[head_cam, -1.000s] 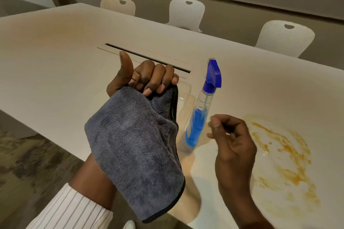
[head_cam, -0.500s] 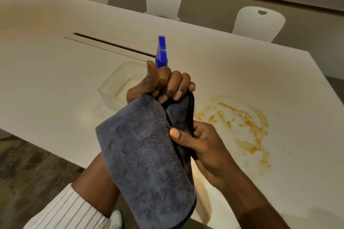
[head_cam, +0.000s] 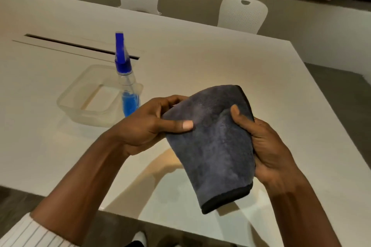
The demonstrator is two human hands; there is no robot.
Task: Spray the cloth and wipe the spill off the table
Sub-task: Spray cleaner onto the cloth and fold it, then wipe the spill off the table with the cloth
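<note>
A folded dark grey cloth [head_cam: 214, 142] is held above the white table [head_cam: 200, 62], near its front edge. My left hand [head_cam: 148, 126] grips the cloth's left side, thumb on top. My right hand [head_cam: 267, 150] clasps its right side, thumb pressed on the upper face. A clear spray bottle [head_cam: 128, 94] with blue liquid and a blue nozzle stands upright on the table, left of the hands, with neither hand on it. The orange spill is hidden behind the cloth and hands.
A clear plastic tub [head_cam: 80, 102] sits on the table just left of the bottle. A dark cable slot [head_cam: 76, 45] runs across the table behind it. Three white chairs [head_cam: 243, 14] line the far side. The table's right edge runs diagonally near my right arm.
The cloth has swung from hanging below my left hand to lying across both hands, further right. My right hand now holds its right side. The view shifted; the spill went out of sight.
</note>
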